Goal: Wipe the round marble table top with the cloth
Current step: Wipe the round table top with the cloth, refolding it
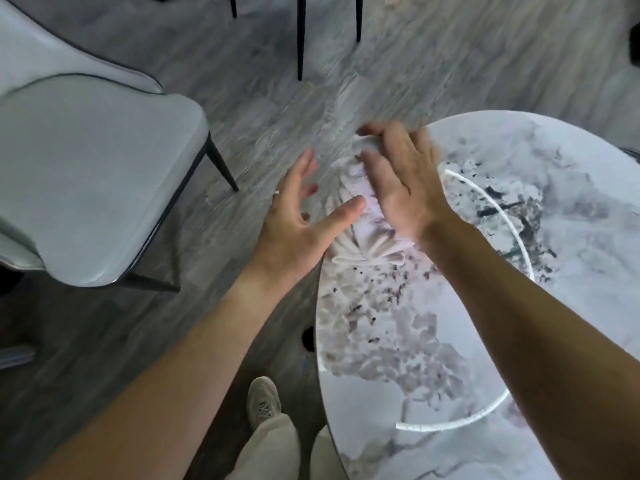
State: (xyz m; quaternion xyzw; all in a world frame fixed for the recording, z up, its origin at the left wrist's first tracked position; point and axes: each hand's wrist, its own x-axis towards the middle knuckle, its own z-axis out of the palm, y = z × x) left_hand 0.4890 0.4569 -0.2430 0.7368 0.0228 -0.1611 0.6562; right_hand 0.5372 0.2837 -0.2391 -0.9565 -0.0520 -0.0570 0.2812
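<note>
The round marble table top (pixel 433 341) fills the right half of the view, white with grey and dark veins. A bunched white cloth (pixel 367 237) lies at its left edge. My right hand (pixel 401 181) presses flat on the cloth, fingers spread and blurred by motion. My left hand (pixel 298 220) hovers just off the table's left rim, fingers apart, its thumb close to the cloth; it holds nothing.
A pale grey padded chair (pixel 86 174) with dark legs stands to the left on the grey wood-look floor (pixel 277 81). Thin black furniture legs (pixel 300 39) rise at the top. My beige trousers and shoe (pixel 263 403) are below, beside the table.
</note>
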